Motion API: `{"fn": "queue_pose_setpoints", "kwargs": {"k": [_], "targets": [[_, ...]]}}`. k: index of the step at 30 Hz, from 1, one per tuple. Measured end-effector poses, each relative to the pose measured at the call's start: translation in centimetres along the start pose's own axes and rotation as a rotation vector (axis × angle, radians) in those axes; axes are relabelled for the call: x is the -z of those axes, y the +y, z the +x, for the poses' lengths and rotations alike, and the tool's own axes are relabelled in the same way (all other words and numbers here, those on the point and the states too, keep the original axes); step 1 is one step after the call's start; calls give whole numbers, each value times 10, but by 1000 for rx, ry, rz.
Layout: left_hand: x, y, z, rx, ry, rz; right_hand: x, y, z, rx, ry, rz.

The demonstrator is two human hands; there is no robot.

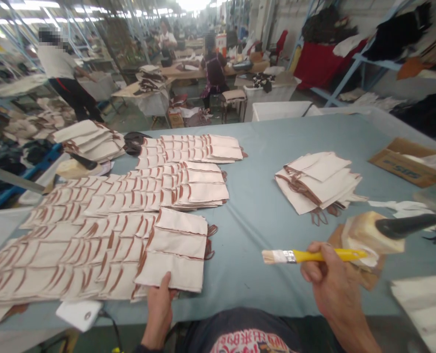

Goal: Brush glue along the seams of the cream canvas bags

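Note:
My right hand [330, 274] grips a paintbrush [324, 255] by its yellow handle, with the pale bristles pointing left above the table. My left hand [161, 299] holds the near edge of a cream fabric piece [179, 250] with brown edging, thumb on top and the other fingers hidden below. That piece lies at the right end of the nearest overlapping row of similar fabric pieces [67, 260]. Right of my right hand stands a pale yellowish container [372, 230] with a black-handled tool [405, 226] lying across it.
Two more fabric rows [159, 189] lie behind the nearest one on the blue-green table [247, 206]. A loose fabric pile [319, 181] sits at right, near a cardboard box [412, 162]. A white device [79, 314] with a cable rests at the front edge. Several people work beyond.

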State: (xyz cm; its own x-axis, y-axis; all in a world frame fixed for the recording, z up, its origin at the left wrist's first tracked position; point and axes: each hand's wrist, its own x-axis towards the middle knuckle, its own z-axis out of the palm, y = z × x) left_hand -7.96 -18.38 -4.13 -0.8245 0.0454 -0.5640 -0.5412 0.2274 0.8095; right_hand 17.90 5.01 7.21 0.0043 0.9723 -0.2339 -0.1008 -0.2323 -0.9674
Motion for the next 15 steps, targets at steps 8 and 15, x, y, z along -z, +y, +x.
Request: {"fn": "queue_pose_setpoints", "kwargs": {"k": [8, 15], "targets": [[-26, -8, -10, 7, 17, -132, 5, -3, 14, -68, -13, 44], [-16, -21, -21, 101, 24, 8, 17, 0, 26, -50, -78, -14]]}}
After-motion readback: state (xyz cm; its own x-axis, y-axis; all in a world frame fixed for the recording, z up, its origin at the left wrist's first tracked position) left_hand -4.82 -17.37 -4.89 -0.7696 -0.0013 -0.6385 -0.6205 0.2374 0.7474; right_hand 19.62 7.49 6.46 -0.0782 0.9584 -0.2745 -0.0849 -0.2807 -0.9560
